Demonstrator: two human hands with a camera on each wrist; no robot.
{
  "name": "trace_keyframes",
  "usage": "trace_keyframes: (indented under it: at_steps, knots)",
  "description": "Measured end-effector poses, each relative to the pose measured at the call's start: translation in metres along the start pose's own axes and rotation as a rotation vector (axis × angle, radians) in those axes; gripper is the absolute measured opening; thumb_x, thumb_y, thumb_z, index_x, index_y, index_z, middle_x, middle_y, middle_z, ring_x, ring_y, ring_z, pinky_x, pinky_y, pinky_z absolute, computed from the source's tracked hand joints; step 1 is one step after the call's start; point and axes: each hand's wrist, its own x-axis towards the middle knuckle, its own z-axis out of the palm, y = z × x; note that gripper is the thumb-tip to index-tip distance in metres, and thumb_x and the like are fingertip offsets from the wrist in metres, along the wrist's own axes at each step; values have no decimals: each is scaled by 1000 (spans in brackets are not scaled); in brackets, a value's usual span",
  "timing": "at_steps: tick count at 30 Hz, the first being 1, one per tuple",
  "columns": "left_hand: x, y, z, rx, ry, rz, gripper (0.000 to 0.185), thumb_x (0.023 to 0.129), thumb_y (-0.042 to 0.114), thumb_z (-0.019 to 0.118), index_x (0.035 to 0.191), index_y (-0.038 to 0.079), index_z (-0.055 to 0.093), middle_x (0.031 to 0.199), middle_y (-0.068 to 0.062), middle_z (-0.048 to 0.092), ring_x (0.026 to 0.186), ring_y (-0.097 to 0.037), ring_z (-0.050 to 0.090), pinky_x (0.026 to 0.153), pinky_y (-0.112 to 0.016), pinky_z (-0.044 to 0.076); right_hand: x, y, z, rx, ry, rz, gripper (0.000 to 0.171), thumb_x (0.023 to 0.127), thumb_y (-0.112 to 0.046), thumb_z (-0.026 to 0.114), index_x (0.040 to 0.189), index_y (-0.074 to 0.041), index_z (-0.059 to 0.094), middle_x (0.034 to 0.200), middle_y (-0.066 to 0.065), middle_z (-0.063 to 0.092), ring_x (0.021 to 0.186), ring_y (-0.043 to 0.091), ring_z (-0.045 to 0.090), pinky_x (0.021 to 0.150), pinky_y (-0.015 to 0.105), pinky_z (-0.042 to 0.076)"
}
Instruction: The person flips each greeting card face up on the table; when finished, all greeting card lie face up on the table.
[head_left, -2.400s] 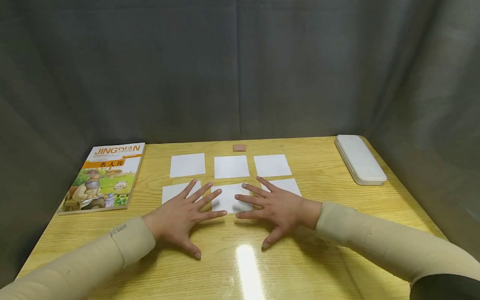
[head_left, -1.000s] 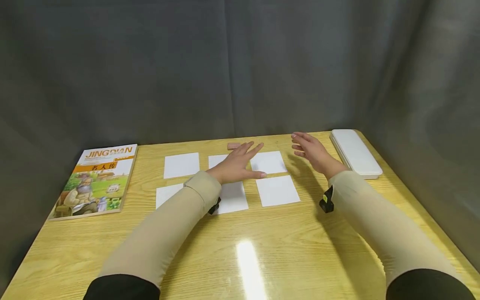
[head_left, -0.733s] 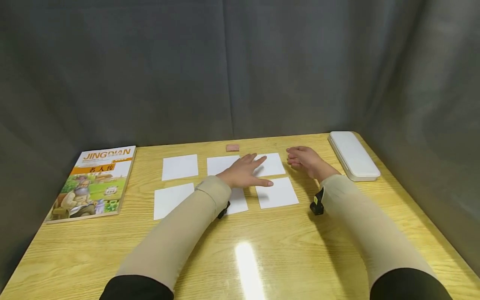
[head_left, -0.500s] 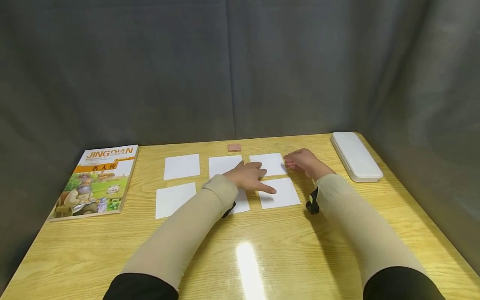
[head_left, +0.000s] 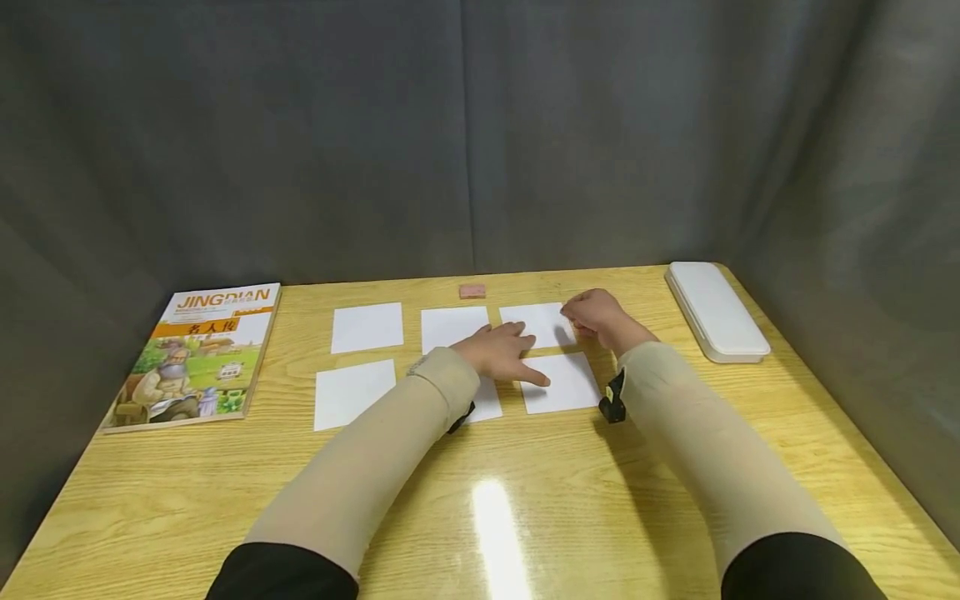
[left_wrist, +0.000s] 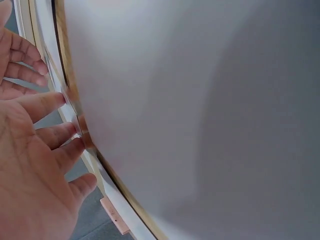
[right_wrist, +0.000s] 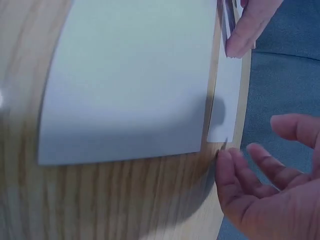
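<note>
In the head view, my left hand [head_left: 501, 353] is spread over the upper right white card [head_left: 546, 323] and the lower right card [head_left: 559, 384], thumb stretched to the right. Its separate, lightly bent fingers [left_wrist: 50, 105] show in the left wrist view; contact with a card is unclear. At the upper right card's right edge is my right hand [head_left: 602, 321], its fingers bent. From the right wrist, a fingertip [right_wrist: 225, 157] lies by a white card's corner [right_wrist: 226, 120], with the digits apart and no pinch visible. My left sleeve partly covers the lower middle card [head_left: 489, 403].
Three other white cards lie at upper left [head_left: 367, 327], lower left [head_left: 352, 395] and upper middle [head_left: 454, 325]. A small pink block [head_left: 472, 292] sits behind the cards. A book [head_left: 198, 358] lies at left, a white case [head_left: 717, 312] at right. Grey curtains [head_left: 330, 142] enclose the table.
Both hands have left their spread position near the front row. My left hand has moved over the right-hand cards; my right hand has come down and left to the upper right card's edge.
</note>
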Motion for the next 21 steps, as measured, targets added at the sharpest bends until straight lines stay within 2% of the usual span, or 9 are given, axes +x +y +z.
trace_keyframes:
  at_steps: [4, 7, 9, 13, 15, 17, 19, 21]
  knots:
    - [0, 2, 1, -6, -7, -10, 94, 94, 74, 54, 164, 16, 30, 172, -8, 12, 158, -22, 7, 126, -50, 7, 2, -1, 0, -31, 12, 11, 22, 100, -12, 59, 111, 7, 63, 83, 4, 54, 72, 14, 49, 69, 26, 45]
    - [0, 2, 1, -5, -12, -1, 94, 94, 73, 53, 164, 15, 30, 172, -9, 12, 158, -23, 6, 126, -50, 6, 4, -1, -1, -18, 15, 30, 19, 99, -12, 60, 106, 6, 62, 75, 1, 55, 67, 12, 48, 65, 25, 43]
    - [-1, 2, 0, -3, -15, 6, 94, 95, 73, 53, 164, 14, 29, 172, -10, 12, 158, -24, 6, 126, -50, 6, 5, -1, -1, -2, 30, 44, 22, 100, -13, 60, 112, 6, 62, 78, 1, 56, 68, 12, 50, 66, 24, 44]
    - [-4, 1, -2, -17, -11, 3, 91, 96, 70, 53, 164, 15, 29, 172, -9, 12, 158, -23, 6, 126, -50, 5, 6, 0, -3, 39, 54, 37, 38, 103, -10, 58, 136, 9, 56, 97, 6, 58, 76, 11, 54, 71, 21, 51]
    - [-6, 1, -2, -37, -6, 8, 89, 97, 68, 53, 164, 15, 30, 172, -9, 12, 158, -22, 6, 126, -51, 4, 6, 1, -5, 57, 49, 20, 41, 103, -6, 58, 140, 11, 52, 102, 8, 56, 78, 10, 55, 71, 20, 53]
    - [-7, 0, -3, -60, 7, 23, 85, 99, 65, 53, 164, 14, 32, 172, -8, 13, 158, -21, 7, 126, -51, 3, 6, 3, -7, 66, 35, 8, 38, 103, -3, 59, 138, 11, 54, 100, 7, 55, 76, 9, 53, 69, 19, 53]
    - [-7, -1, -2, -111, 59, 47, 78, 102, 58, 53, 161, 10, 36, 171, -11, 18, 158, -22, 11, 126, -48, 7, 5, 5, -10, 83, 1, -8, 34, 103, -3, 58, 133, 11, 54, 95, 6, 56, 74, 8, 53, 68, 18, 53]
    - [-7, -2, -3, -221, 153, 32, 71, 105, 49, 54, 158, 4, 41, 168, -15, 25, 156, -26, 18, 126, -44, 14, 3, 7, -14, 126, -41, -27, 31, 104, -4, 58, 131, 10, 53, 93, 4, 55, 74, 8, 54, 68, 18, 53]
